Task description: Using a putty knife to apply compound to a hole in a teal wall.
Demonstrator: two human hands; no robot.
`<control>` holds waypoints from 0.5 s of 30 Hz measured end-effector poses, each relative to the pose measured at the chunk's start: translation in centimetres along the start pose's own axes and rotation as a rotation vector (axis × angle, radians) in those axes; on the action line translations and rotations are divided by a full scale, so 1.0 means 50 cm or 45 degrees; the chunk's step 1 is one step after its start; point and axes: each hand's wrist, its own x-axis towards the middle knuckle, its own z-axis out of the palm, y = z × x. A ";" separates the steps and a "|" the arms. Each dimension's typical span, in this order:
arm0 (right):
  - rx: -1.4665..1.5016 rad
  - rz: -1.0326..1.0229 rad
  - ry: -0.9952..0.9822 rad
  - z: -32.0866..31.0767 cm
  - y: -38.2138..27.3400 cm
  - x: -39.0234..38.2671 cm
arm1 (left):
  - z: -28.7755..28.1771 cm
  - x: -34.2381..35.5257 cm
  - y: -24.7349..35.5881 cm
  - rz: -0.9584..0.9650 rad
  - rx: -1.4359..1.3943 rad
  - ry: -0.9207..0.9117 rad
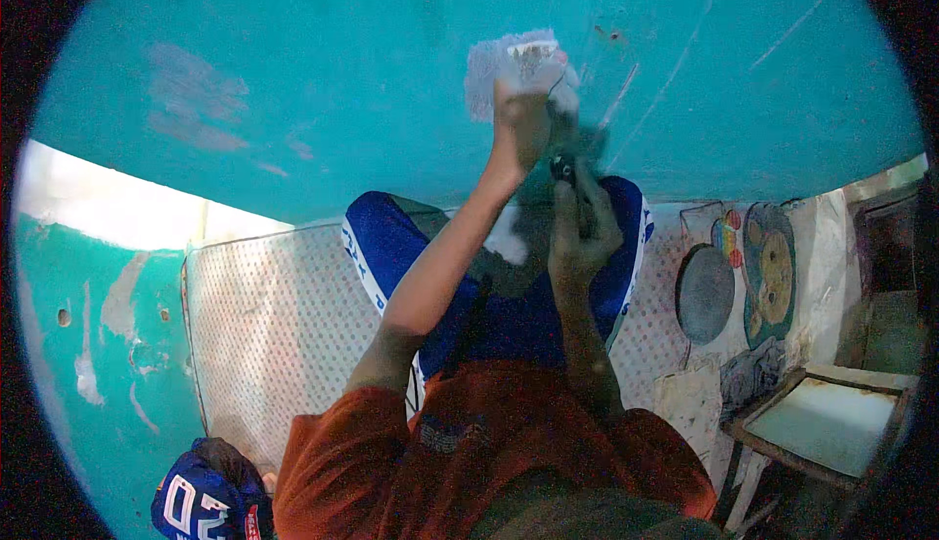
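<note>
My left hand reaches up to the teal wall, over a pale whitish patch. Its fingers are smeared by motion, and a blurred white thing shows at their tips; whether they grip it is unclear. Just below and to the right, my right hand is closed around a dark tool. The tool points up toward the left hand, and its far end is too blurred to name.
The teal wall spans the top, with pale scuffs and scratches. Below lies a dotted, light-coloured sheet. On the right are a round grey disc, a bear-faced mat and a wooden-framed stool. A blue garment shows lower left.
</note>
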 end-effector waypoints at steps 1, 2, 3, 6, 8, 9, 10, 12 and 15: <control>0.047 0.177 -0.010 -0.001 -0.032 0.010 | 0.000 0.000 -0.001 0.369 0.224 -0.022; 0.093 0.355 -0.019 -0.002 -0.050 0.011 | -0.001 -0.011 -0.001 0.359 0.224 -0.021; 0.093 0.347 -0.017 -0.001 -0.046 0.010 | 0.006 -0.013 0.006 0.047 -0.082 0.028; 0.118 0.202 0.004 -0.007 -0.034 0.009 | 0.017 -0.016 0.011 -0.295 -0.423 0.087; 0.039 0.160 -0.122 -0.017 -0.038 0.024 | 0.010 -0.013 0.013 -0.329 -0.453 0.106; 0.032 0.169 -0.122 -0.016 -0.034 0.023 | 0.008 -0.006 0.041 0.164 -0.024 0.062; 0.022 0.117 -0.070 -0.011 -0.028 0.022 | 0.007 -0.004 0.055 0.654 0.407 0.012; 0.019 0.054 -0.020 -0.016 -0.022 0.017 | 0.010 -0.024 0.013 0.157 0.004 0.087; -0.242 0.088 -0.228 -0.027 -0.014 0.025 | 0.009 -0.005 0.007 -0.104 -0.251 0.081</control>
